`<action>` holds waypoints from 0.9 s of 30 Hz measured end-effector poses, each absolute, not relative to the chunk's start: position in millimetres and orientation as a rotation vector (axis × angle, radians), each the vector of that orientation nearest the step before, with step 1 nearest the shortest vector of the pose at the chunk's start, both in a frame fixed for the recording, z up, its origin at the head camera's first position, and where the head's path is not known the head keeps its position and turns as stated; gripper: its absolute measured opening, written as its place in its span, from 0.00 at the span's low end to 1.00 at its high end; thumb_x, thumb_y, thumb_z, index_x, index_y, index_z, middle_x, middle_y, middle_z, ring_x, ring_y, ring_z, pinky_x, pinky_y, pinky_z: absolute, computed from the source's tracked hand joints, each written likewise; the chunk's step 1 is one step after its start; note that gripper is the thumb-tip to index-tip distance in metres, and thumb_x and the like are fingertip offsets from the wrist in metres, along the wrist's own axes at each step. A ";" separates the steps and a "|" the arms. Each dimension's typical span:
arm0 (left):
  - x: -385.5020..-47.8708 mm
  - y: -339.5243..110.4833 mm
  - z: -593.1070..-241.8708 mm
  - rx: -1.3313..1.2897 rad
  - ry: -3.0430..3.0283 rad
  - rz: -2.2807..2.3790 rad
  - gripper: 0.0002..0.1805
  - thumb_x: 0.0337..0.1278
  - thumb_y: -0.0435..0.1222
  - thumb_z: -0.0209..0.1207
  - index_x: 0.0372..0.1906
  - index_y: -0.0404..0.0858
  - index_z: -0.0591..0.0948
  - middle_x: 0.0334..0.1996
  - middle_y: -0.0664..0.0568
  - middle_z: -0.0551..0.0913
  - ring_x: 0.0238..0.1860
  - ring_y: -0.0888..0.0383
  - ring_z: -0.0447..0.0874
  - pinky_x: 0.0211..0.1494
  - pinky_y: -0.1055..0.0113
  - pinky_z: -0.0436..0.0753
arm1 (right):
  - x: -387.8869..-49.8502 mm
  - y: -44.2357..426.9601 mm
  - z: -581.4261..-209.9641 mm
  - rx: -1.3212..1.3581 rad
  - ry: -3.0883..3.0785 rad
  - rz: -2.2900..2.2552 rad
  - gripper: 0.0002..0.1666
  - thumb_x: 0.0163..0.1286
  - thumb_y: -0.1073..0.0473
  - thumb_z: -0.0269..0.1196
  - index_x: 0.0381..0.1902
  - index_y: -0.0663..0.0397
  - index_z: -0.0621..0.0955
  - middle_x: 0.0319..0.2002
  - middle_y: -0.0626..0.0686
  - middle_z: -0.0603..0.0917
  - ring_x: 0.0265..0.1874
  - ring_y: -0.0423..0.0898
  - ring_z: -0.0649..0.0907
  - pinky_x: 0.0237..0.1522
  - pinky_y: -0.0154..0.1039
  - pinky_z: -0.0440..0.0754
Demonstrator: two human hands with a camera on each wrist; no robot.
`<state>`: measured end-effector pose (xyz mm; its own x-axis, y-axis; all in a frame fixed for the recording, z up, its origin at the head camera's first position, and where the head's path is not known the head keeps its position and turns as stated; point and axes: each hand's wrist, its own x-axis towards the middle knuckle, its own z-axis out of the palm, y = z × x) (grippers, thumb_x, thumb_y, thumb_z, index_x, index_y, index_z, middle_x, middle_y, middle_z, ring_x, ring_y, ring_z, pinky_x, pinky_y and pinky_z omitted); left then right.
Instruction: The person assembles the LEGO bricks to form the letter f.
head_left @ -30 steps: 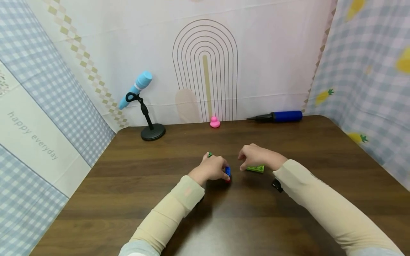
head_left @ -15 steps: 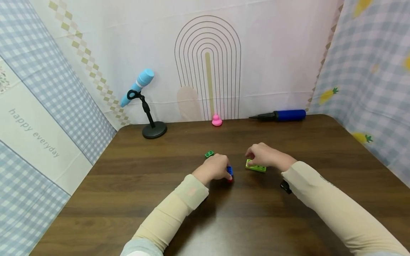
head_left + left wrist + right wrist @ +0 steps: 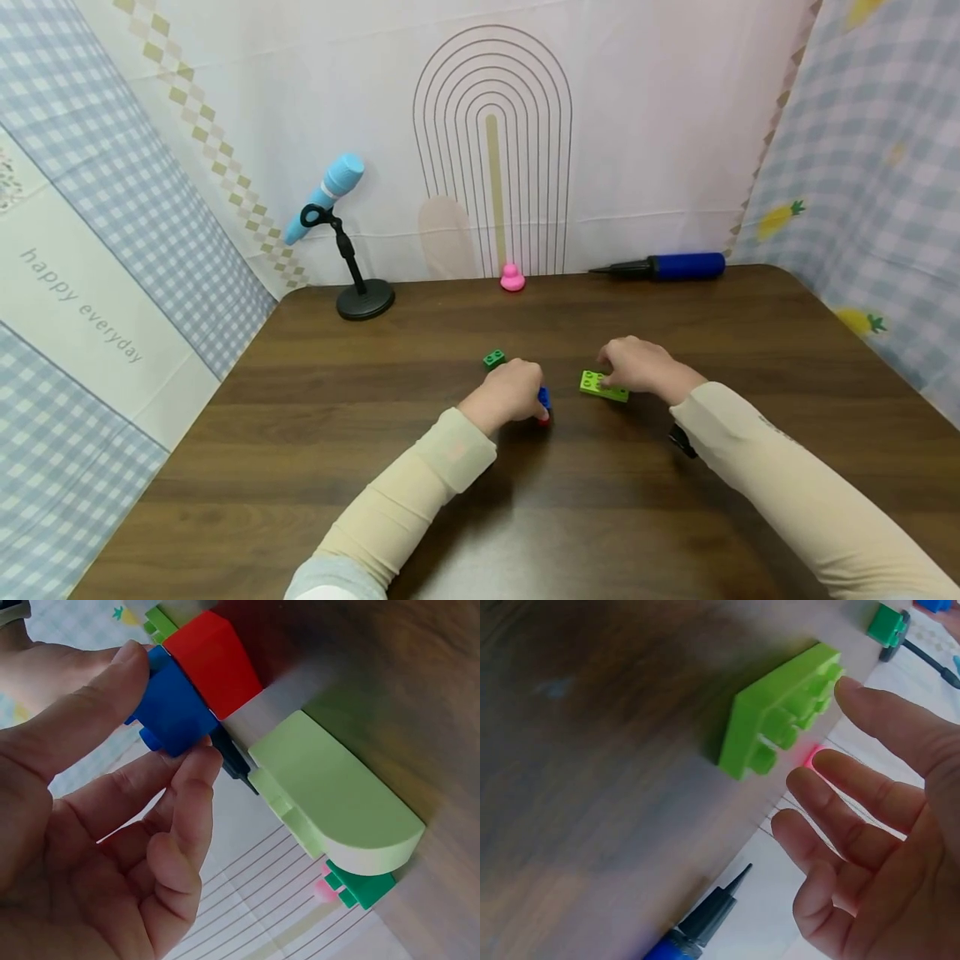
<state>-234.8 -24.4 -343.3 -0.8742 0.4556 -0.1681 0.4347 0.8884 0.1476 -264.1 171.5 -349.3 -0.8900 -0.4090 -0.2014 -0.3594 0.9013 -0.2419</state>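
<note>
In the left wrist view the left hand (image 3: 112, 787) pinches a blue brick (image 3: 176, 705) between thumb and fingers; a red brick (image 3: 214, 664) adjoins it on the table side. Beside them lies a pale green piece (image 3: 337, 787) with a rounded end, which the head view hides behind the left hand (image 3: 510, 392). The right hand (image 3: 637, 365) hovers at a lime studded brick (image 3: 592, 384) on the table. Its fingers are loosely bent and hold nothing in the right wrist view, with the thumb tip near the studs of the lime brick (image 3: 780, 712).
A small green brick (image 3: 494, 359) lies beyond the left hand. Along the table's back edge stand a blue microphone (image 3: 341, 177) on a black stand (image 3: 365, 299), a pink duck-like toy (image 3: 512, 278) and a blue and black pump (image 3: 686, 267).
The right hand has shifted right, uncovering more of the lime brick. The left hand keeps its pinch on the blue brick, and the green brick beyond it shows more fully. The view has shifted slightly.
</note>
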 end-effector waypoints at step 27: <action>-235.5 -22.2 -343.5 0.632 2.908 0.075 0.15 0.32 0.48 0.68 0.21 0.43 0.76 0.19 0.57 0.73 0.23 0.61 0.71 0.23 0.66 0.72 | -252.2 162.2 -356.2 -0.714 2.817 -0.426 0.26 0.50 0.52 0.64 0.44 0.63 0.77 0.37 0.53 0.76 0.31 0.45 0.74 0.33 0.43 0.72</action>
